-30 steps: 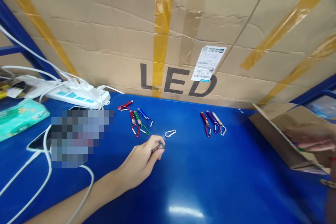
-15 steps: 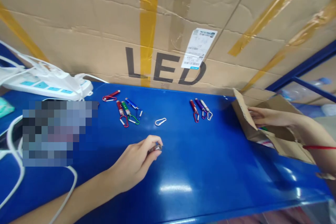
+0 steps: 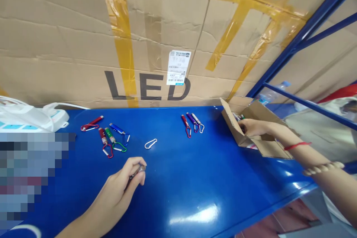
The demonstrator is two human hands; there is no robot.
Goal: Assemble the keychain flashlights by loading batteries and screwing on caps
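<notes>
On the blue table (image 3: pixel 178 178), a cardboard box (image 3: pixel 232 123) stands at two o'clock, flaps spread, presumably for reach; the right hand (image 3: pixel 255 127) dips inside, its grip impossible to tell. At nine o'clock the left hand (image 3: pixel 122 183) pinches a small metal thing (image 3: pixel 142 168), probably for steadiness. Flashlights (image 3: pixel 103 136) lie at ten and one o'clock, seemingly grouped apart; a silver clip (image 3: pixel 151 144) rests at eleven.

Left fingers (image 3: pixel 135 161) pinch a small metallic object (image 3: pixel 142 169).
</notes>
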